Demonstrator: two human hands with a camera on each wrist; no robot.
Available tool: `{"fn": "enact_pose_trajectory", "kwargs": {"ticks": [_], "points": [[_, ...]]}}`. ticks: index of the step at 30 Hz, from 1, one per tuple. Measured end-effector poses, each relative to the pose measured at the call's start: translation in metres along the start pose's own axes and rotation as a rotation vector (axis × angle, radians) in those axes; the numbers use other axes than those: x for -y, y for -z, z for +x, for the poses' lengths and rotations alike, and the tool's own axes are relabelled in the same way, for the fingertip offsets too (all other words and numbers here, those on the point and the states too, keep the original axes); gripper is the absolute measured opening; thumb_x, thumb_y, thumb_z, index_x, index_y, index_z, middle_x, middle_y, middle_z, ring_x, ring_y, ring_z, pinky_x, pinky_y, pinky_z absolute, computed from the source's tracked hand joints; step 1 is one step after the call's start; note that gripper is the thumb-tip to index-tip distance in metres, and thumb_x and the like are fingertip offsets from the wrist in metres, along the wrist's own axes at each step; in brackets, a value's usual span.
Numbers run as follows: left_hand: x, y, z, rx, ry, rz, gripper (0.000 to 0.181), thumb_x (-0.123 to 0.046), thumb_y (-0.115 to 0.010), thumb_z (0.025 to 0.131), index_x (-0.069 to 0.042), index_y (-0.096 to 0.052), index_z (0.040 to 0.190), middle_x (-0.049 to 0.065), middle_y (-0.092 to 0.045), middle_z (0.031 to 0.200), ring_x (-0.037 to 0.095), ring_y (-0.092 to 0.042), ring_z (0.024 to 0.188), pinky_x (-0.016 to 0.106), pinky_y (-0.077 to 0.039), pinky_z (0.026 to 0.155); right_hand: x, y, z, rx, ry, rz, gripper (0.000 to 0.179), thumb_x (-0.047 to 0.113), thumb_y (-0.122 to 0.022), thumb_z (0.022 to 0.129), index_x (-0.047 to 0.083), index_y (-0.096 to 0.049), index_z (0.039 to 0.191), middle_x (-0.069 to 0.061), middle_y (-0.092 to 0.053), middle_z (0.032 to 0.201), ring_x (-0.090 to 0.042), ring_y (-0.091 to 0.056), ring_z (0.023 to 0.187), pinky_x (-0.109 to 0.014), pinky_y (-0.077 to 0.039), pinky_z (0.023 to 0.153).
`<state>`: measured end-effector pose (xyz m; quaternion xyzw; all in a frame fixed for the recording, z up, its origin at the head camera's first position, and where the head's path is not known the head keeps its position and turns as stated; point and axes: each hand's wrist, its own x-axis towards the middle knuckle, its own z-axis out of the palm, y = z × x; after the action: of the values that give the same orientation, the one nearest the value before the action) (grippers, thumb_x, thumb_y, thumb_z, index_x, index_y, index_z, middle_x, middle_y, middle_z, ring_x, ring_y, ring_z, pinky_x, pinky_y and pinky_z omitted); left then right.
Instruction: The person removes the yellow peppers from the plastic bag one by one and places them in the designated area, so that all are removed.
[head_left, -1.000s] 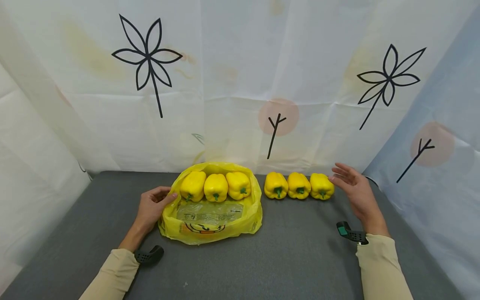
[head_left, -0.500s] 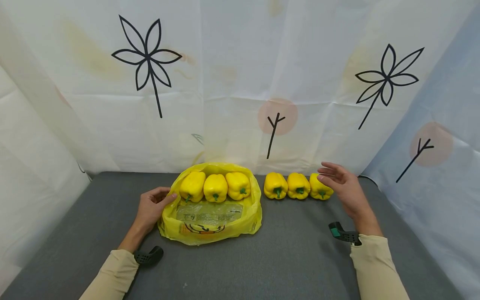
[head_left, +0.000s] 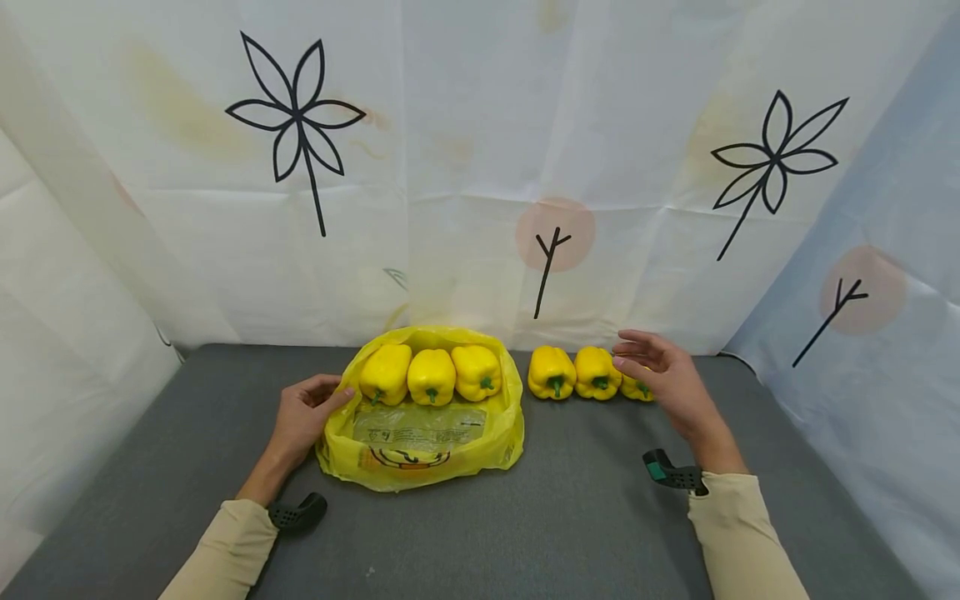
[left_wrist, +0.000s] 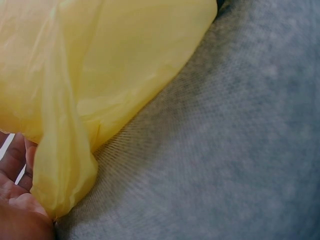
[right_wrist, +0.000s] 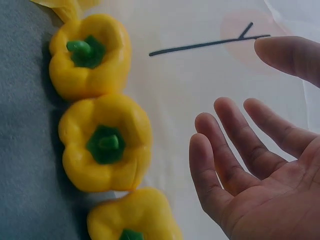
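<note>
A yellow plastic bag point(head_left: 465, 468) lies open-mouthed on the table, with three yellow bell peppers point(head_left: 431, 377) side by side at its back. My left hand point(head_left: 303, 417) pinches the bag's left rim, thumb on the inner side; in the left wrist view the bag film point(left_wrist: 130, 65) covers part of the fingers. Three more yellow bell peppers stand in a row right of the bag: a left one point(head_left: 551, 372), a middle one point(head_left: 597, 373) and a right one point(head_left: 636, 389), partly hidden by my right hand point(head_left: 667, 385). That hand holds nothing, fingers spread and slightly bent above the row.
The grey table point(head_left: 525, 533) ends at a white cloth wall point(head_left: 465, 250) with printed plants, close behind the bag and peppers. More cloth hangs at the left and right sides. A dark wrist strap point(head_left: 298, 511) sits on the left arm, another strap point(head_left: 675, 475) on the right.
My right hand has moved left, from beside the right-hand pepper to over it, near the middle one. My left hand, the bag and the peppers have stayed in place.
</note>
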<state>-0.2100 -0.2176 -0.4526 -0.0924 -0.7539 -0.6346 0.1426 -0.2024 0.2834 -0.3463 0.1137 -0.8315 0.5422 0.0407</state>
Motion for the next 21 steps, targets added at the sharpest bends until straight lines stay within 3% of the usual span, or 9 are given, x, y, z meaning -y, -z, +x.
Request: {"fn": "enact_pose_trajectory", "kwargs": {"ticks": [10, 16, 21], "points": [[0.0, 0.0, -0.001, -0.002, 0.007, 0.009, 0.027, -0.009, -0.071, 0.097, 0.009, -0.07, 0.116, -0.005, -0.071, 0.098, 0.007, -0.065, 0.085, 0.021, -0.056, 0.071, 0.005, -0.018, 0.003, 0.07, 0.0, 0.018, 0.054, 0.021, -0.065, 0.102, 0.003, -0.046, 0.149, -0.023, -0.053, 0.141, -0.032, -0.052, 0.127, -0.028, -0.05, 0.096], [0.0, 0.0, -0.001, -0.003, 0.001, 0.007, 0.026, -0.008, -0.071, 0.097, 0.009, -0.07, 0.116, -0.005, -0.071, 0.097, 0.008, -0.065, 0.084, 0.021, -0.056, 0.07, 0.008, -0.029, 0.003, 0.113, 0.014, 0.031, 0.052, 0.018, -0.065, 0.102, 0.003, -0.047, 0.148, -0.025, -0.053, 0.139, -0.031, -0.056, 0.122, -0.041, -0.052, 0.096], [0.001, 0.0, -0.001, 0.0, -0.004, 0.005, 0.028, -0.01, -0.072, 0.096, 0.009, -0.07, 0.116, -0.003, -0.071, 0.097, 0.009, -0.065, 0.084, 0.021, -0.056, 0.07, 0.009, -0.039, 0.003, 0.146, 0.021, 0.06, 0.052, 0.016, -0.066, 0.101, 0.002, -0.047, 0.147, -0.027, -0.052, 0.14, -0.035, -0.054, 0.123, -0.034, -0.053, 0.093]]}}
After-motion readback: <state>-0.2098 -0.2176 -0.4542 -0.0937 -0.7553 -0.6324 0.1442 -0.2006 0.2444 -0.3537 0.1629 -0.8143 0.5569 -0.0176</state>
